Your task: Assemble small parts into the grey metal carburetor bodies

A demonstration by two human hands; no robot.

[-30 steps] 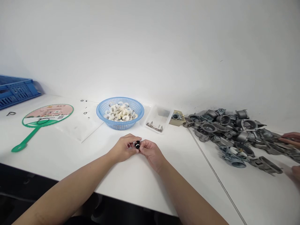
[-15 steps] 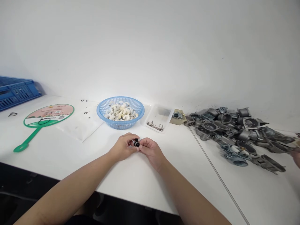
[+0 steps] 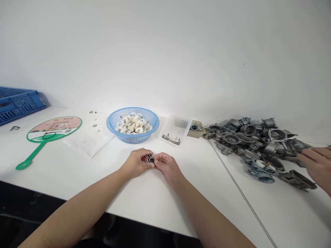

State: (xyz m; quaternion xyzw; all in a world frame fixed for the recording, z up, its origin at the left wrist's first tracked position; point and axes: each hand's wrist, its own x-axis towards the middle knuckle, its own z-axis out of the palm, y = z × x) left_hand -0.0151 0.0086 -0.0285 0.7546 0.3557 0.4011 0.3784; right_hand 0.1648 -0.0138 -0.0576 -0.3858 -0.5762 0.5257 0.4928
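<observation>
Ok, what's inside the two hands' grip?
A small dark cylindrical part with a shiny rim, pinched between the left hand and right hand. Their grip covers most of it, so its far side and full length can't be seen.

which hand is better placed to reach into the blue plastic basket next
Probably the left: the left hand sits almost directly below the blue plastic basket, while the right hand lies further off. Both hands are pinching the small black-and-metal fitting.

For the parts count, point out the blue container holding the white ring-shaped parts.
The round blue mesh basket: it is heaped with white ring-shaped parts, while the rectangular blue crate at far left shows none.
</observation>
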